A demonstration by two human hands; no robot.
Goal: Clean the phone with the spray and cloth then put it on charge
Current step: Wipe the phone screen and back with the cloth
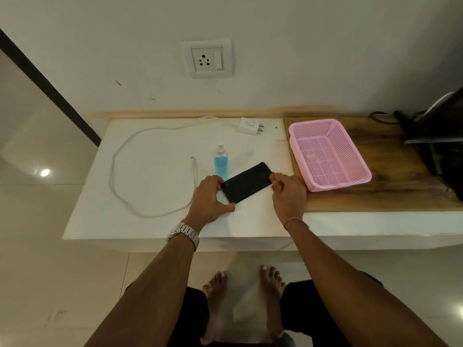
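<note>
A black phone (pixel 246 182) lies screen up on the white table (pixel 150 229), angled toward the far right. My left hand (pixel 209 202) grips its near left end with thumb and fingers. My right hand (pixel 288 194) pinches its far right corner. A small spray bottle (pixel 221 160) with blue liquid stands upright just behind the phone. A white charger plug (pixel 251 125) lies at the back of the table, and its white cable (pixel 120 151) loops left and round to a free end (pixel 193 162) near the bottle. No cloth is in view.
A white wall socket with a switch (pixel 208 58) sits above the table. An empty pink perforated basket (pixel 328 154) stands on the wooden counter (pixel 390 186) to the right. Dark equipment with cords (pixel 438 136) fills the far right. Bare feet show on the tiled floor.
</note>
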